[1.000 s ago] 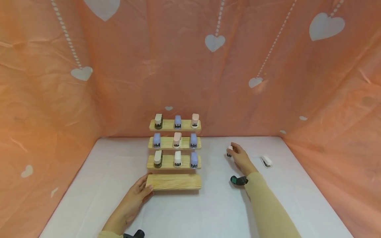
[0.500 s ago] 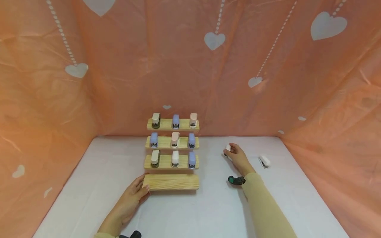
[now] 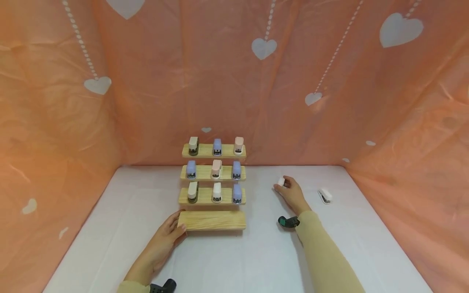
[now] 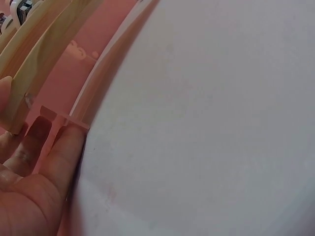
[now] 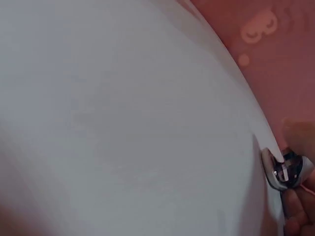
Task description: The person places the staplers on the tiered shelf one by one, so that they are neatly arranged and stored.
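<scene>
My left hand (image 3: 161, 244) grips the left end of a tiered wooden rack (image 3: 212, 220) at its lowest, bare step. In the left wrist view the thumb is on the board (image 4: 29, 73) and the other fingers are beneath it. To the right of the rack, my right hand (image 3: 294, 196) pinches a small white stapler (image 3: 281, 181) between thumb and fingers, at or just above the table. Its dark metal mouth (image 5: 286, 169) shows in the right wrist view, while the fingers hide part of its body. Another white stapler (image 3: 325, 196) lies on the table right of that hand.
Mini staplers stand three to a step on the upper steps, among them a purple stapler (image 3: 237, 193), a pink stapler (image 3: 216, 169) and a cream stapler (image 3: 193, 192). A white cloth (image 3: 234, 264) covers the table. An orange curtain (image 3: 220, 81) encloses the back and sides.
The stapler in my right hand has turned, so its dark front no longer shows in the head view. My left hand keeps its hold on the rack. The head view has shifted slightly.
</scene>
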Demonstrator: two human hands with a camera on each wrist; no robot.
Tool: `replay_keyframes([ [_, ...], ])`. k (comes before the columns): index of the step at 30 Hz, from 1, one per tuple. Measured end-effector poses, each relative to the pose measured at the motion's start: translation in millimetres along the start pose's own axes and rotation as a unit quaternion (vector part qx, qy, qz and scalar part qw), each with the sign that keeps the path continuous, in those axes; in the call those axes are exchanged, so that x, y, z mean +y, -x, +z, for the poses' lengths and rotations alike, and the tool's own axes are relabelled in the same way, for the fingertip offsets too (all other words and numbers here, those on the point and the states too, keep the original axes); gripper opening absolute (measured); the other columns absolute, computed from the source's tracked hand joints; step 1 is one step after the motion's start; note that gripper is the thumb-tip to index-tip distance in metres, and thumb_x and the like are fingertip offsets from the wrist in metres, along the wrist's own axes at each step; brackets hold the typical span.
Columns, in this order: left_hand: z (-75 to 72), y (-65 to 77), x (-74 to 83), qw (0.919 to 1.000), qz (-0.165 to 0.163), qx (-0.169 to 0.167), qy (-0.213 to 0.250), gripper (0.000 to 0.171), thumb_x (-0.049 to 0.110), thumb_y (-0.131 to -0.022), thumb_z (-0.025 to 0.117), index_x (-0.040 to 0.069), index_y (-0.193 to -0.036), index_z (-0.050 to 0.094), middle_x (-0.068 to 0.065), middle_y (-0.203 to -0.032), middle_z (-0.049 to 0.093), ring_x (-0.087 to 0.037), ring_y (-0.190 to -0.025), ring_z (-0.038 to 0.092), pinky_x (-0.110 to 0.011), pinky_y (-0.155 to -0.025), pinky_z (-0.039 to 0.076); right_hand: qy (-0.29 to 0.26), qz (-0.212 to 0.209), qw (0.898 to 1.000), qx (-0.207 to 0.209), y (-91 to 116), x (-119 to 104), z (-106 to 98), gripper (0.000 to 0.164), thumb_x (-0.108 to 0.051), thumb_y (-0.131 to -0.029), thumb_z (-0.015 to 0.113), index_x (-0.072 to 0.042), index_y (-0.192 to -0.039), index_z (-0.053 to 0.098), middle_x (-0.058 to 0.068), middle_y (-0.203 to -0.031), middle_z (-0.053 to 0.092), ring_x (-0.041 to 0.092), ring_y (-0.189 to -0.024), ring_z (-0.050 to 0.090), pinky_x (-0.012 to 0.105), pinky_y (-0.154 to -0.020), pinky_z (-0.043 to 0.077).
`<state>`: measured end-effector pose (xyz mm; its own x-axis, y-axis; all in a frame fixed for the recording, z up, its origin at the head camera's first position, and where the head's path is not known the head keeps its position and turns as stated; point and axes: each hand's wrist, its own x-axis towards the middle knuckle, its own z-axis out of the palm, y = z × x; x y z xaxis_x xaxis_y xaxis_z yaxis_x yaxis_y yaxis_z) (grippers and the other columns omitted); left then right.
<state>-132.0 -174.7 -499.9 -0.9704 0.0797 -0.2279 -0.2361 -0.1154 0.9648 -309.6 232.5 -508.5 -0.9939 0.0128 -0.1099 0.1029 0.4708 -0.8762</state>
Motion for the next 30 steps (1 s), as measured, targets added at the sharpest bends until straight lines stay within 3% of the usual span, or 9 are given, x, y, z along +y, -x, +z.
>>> replay_keyframes([
  [6, -1.1, -2.2, 2.3, 0.9999, -0.008, 0.005, -0.010, 0.061, 0.009, -0.101, 0.050, 0.007, -0.153, 0.019, -0.023, -0.155, 0.019, -0.036, -0.140, 0.026, -0.046, -0.109, 0.036, 0.015, -0.008, 1.000, -0.009, 22, -2, 1, 0.077, -0.038, -0.090, 0.069, -0.006, -0.148, 0.031, 0.021, -0.139, 0.045, 0.034, -0.128, 0.043, 0.048, -0.108, 0.037],
  [13, -3.6, -2.5, 3.7, 0.9997, -0.020, 0.001, -0.013, 0.048, 0.018, -0.107, 0.032, 0.009, -0.153, 0.022, -0.024, -0.154, 0.020, -0.040, -0.137, 0.031, -0.045, -0.108, 0.038, 0.053, -0.033, 0.998, -0.026, 54, -7, 3, 0.073, -0.040, -0.088, 0.071, -0.010, -0.146, 0.038, 0.016, -0.135, 0.050, 0.030, -0.120, 0.050, 0.045, -0.099, 0.047],
  [21, -9.5, -1.2, 2.5, 0.9998, -0.016, -0.009, -0.006, 0.047, 0.019, -0.107, 0.031, 0.010, -0.153, 0.022, -0.023, -0.155, 0.021, -0.039, -0.137, 0.031, -0.041, -0.106, 0.041, 0.088, -0.106, 0.990, -0.015, 88, -29, 15, 0.066, -0.042, -0.085, 0.074, -0.014, -0.139, 0.048, 0.006, -0.119, 0.060, 0.023, -0.105, 0.057, 0.040, -0.088, 0.051],
  [30, -4.6, -3.2, -3.5, 0.9998, -0.008, -0.017, -0.004, 0.046, 0.023, -0.107, 0.029, 0.013, -0.152, 0.024, -0.022, -0.156, 0.016, -0.040, -0.138, 0.028, -0.044, -0.109, 0.036, 0.058, -0.172, 0.983, -0.006, 117, -44, 27, 0.052, -0.031, -0.077, 0.083, -0.016, -0.119, 0.056, -0.001, -0.103, 0.065, 0.018, -0.092, 0.059, 0.037, -0.081, 0.051],
])
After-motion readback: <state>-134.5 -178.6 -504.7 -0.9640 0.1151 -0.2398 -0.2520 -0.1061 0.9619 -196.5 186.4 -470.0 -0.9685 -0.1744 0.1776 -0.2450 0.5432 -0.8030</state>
